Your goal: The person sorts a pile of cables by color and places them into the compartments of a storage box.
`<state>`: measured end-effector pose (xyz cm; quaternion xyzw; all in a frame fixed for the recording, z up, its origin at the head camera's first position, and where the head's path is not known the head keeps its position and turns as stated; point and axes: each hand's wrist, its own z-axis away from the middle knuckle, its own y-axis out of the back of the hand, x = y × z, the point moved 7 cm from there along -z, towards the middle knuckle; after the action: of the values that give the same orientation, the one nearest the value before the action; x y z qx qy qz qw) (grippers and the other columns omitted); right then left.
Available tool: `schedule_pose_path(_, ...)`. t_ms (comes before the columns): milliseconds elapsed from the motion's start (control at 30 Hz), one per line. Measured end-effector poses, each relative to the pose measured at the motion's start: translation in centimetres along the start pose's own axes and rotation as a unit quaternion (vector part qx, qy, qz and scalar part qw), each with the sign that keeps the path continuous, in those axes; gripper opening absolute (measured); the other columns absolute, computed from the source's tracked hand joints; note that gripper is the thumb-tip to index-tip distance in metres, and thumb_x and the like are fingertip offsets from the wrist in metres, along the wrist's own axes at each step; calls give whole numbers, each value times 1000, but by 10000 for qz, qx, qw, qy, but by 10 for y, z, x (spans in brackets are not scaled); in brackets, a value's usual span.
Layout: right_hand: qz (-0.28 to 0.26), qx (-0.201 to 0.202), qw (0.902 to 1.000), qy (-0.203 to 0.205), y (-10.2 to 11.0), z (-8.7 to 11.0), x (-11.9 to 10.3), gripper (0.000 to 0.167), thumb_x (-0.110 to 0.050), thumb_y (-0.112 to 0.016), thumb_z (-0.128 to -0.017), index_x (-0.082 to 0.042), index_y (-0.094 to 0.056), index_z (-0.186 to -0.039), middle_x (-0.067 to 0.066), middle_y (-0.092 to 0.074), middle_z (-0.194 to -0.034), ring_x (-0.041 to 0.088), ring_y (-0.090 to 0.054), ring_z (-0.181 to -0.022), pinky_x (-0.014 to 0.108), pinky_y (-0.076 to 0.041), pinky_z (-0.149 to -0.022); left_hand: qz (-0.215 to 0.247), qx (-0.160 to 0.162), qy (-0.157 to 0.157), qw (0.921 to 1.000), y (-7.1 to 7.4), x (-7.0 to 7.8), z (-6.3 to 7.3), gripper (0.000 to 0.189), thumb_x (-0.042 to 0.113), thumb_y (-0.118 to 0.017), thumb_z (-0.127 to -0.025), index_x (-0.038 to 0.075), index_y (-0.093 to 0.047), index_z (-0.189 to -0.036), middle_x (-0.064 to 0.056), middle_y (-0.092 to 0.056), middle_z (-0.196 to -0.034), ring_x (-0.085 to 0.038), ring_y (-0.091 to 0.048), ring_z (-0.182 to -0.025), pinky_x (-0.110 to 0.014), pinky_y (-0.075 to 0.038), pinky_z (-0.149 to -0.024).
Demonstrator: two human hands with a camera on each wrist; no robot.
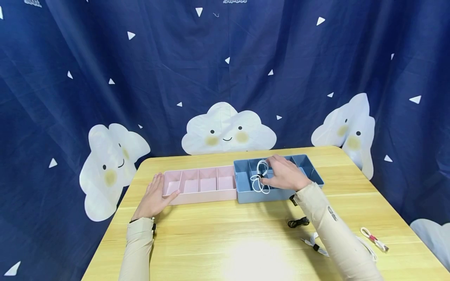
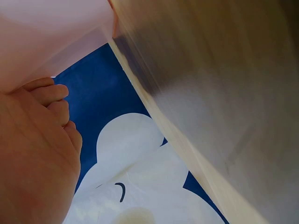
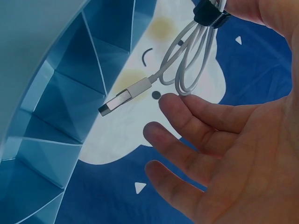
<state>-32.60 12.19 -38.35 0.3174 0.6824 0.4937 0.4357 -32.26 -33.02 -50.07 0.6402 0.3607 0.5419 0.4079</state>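
My right hand (image 1: 286,173) pinches a bundled white charging cable (image 3: 140,87) above the blue divided box (image 1: 260,196). A black strap (image 3: 210,15) binds its loops near the thumb, and the metal plug points towards the box in the right wrist view. The other fingers of that hand are spread and slightly bent. My left hand (image 1: 152,197) rests against the left end of the pink divided box (image 1: 207,197), its fingers along the end wall and the thumb at the front rim. The two boxes stand end to end. My right hand hides part of the blue box's compartments.
On the wooden table (image 1: 197,238), a bundled black cable (image 1: 298,222) lies in front of the blue box. A white cable with a black strap (image 1: 316,247) is partly under my right forearm. Farther right lies a white cable with a red tie (image 1: 373,238).
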Motion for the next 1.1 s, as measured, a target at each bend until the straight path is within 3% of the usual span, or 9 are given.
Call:
schedule_pose_path(167, -39, 8, 10000, 37, 0, -3, -5, 69, -46, -78, -82, 2, -63, -129, 16, -66, -121, 32, -63, -105, 54, -54, -93, -2, 2, -12, 10000, 0, 0, -1, 114, 74, -51, -95, -6, -5, -163, -24, -2, -174, -42, -1, -163, -64, -9, -130)
schedule_pose_path(400, -32, 27, 9999, 148, -3, -9, -10, 61, -46, -78, -81, 0, -65, -119, 14, -66, -113, 26, -58, -94, 45, -52, -82, 32, 50, -23, 10000, 0, -1, -1, 112, 69, -55, -96, -6, -6, -163, -24, -3, -174, -42, -2, -163, -63, -8, -131)
schedule_pose_path(767, -61, 38, 9999, 150, -6, -13, -18, 71, -46, -79, -80, 2, -63, -131, 14, -65, -123, 32, -62, -110, 51, -55, -95, 1, 55, -1, 10000, 0, -1, 0, 112, 70, -54, -96, -6, -7, -163, -24, -4, -174, -41, -2, -163, -65, -10, -130)
schedule_pose_path(1100, -45, -25, 9999, 158, -11, -19, -22, 70, -48, -78, -80, 0, -63, -129, 13, -65, -123, 30, -62, -109, 52, -55, -94, 58, 83, -40, 9999, -1, -2, -1, 115, 75, -52, -94, -5, -7, -163, -23, -4, -174, -41, -1, -163, -64, -8, -130)
